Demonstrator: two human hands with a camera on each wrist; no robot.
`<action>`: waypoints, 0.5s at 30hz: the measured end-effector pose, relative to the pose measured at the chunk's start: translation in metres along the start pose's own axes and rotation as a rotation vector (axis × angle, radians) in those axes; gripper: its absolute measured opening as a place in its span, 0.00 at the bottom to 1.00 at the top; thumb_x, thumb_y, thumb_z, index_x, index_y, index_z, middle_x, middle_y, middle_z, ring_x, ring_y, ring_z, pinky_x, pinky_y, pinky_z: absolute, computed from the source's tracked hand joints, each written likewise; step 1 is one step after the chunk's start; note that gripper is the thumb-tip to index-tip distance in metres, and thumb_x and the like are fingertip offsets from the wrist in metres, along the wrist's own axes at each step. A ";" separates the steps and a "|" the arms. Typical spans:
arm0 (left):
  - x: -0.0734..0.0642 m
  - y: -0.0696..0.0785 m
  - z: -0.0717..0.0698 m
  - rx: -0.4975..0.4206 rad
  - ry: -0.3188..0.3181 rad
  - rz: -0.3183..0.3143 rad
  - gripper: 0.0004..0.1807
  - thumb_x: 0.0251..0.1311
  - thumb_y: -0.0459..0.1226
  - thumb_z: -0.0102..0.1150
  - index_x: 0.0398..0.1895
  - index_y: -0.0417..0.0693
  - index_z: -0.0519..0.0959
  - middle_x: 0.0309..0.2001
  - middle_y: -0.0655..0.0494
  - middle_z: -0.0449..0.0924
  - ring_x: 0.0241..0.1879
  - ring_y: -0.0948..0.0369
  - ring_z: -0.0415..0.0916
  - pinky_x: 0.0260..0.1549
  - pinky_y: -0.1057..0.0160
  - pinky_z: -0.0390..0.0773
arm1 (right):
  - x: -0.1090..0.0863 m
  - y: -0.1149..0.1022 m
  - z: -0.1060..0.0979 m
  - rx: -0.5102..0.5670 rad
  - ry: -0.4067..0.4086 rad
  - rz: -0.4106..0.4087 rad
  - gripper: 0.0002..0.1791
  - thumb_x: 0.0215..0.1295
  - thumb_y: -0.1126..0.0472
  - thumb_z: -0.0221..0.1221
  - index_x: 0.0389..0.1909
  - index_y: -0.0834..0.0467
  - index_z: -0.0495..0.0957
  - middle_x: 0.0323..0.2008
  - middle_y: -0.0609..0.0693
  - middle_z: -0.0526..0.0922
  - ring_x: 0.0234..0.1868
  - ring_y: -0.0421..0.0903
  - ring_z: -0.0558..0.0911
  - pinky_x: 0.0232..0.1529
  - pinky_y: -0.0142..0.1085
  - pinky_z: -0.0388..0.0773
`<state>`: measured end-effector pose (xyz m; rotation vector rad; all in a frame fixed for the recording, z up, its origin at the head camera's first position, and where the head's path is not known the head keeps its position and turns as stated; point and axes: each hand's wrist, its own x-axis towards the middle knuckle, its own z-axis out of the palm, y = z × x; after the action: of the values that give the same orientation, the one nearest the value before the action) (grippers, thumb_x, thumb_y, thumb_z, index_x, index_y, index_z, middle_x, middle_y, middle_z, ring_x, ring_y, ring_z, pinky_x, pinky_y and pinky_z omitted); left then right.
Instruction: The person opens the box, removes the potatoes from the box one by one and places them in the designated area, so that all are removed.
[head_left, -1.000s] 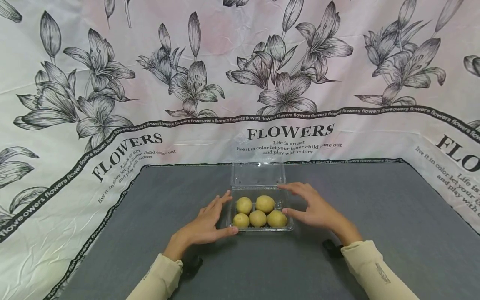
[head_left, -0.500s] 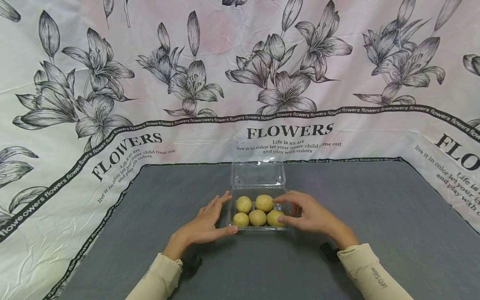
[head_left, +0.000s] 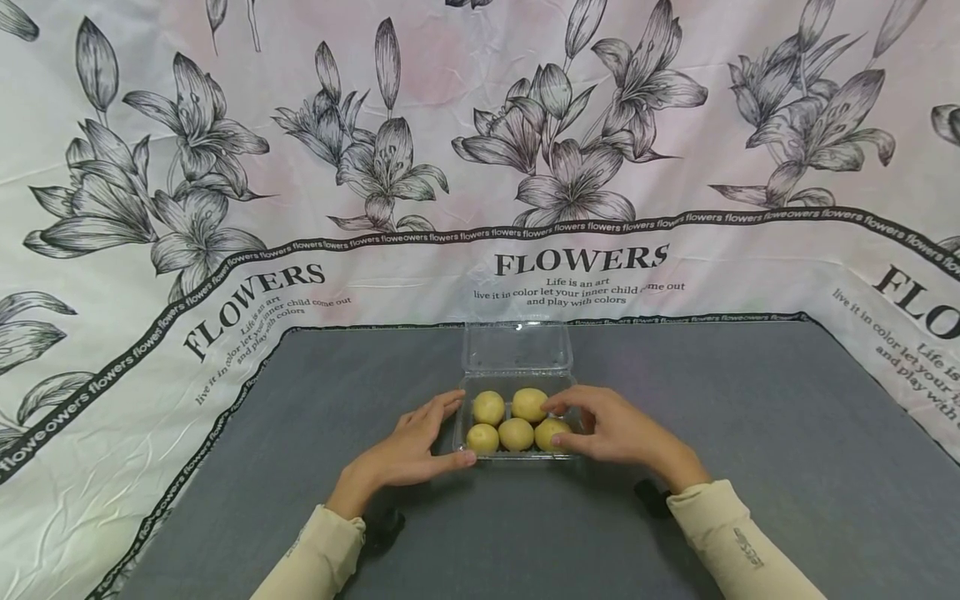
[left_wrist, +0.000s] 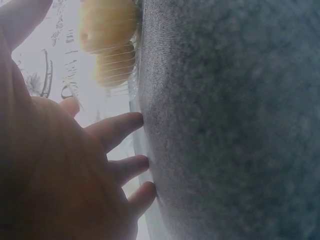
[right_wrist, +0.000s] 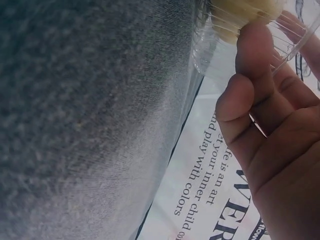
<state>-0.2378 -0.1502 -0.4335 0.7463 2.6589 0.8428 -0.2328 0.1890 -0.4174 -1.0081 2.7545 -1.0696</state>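
Observation:
A clear plastic clamshell box (head_left: 517,457) stands on the grey table with its lid (head_left: 517,348) raised at the back. Several yellow lemons lie in it, two behind and the rest in front. My left hand (head_left: 408,446) rests along the box's left side, fingers spread and fairly straight, thumb at the front left corner. From the right, my right hand (head_left: 622,429) reaches over the box wall and pinches the front right lemon (head_left: 545,431) between thumb and index finger. Its other fingers curl outside the wall in the right wrist view. The back right lemon (head_left: 528,404) sits beside the index fingertip.
Grey cloth (head_left: 517,533) covers the table around the box. Behind and at both sides hangs a white curtain (head_left: 420,283) printed with flowers and lettering. A dark device (head_left: 384,532) shows under the left wrist, another (head_left: 652,497) under the right.
My right hand has moved left from the box's right edge, and its thumb and index finger have closed on the front right lemon. That lemon has shifted slightly left. The left hand stays almost still.

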 end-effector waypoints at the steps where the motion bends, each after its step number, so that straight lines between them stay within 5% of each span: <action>1: 0.000 0.000 0.000 0.000 0.000 0.001 0.52 0.64 0.65 0.58 0.83 0.61 0.45 0.81 0.53 0.55 0.81 0.50 0.50 0.76 0.37 0.45 | 0.000 0.000 0.000 -0.003 -0.005 0.002 0.22 0.66 0.49 0.69 0.58 0.52 0.81 0.48 0.52 0.85 0.22 0.32 0.71 0.27 0.31 0.72; 15: 0.000 -0.001 0.000 0.006 -0.005 0.013 0.52 0.65 0.65 0.57 0.83 0.63 0.43 0.81 0.55 0.53 0.81 0.49 0.48 0.75 0.36 0.46 | 0.009 0.002 -0.004 0.013 -0.097 0.032 0.20 0.64 0.52 0.70 0.56 0.53 0.83 0.49 0.51 0.87 0.25 0.35 0.74 0.29 0.31 0.74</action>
<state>-0.2385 -0.1513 -0.4341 0.7677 2.6560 0.8347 -0.2422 0.1869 -0.4136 -0.9827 2.6746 -1.0054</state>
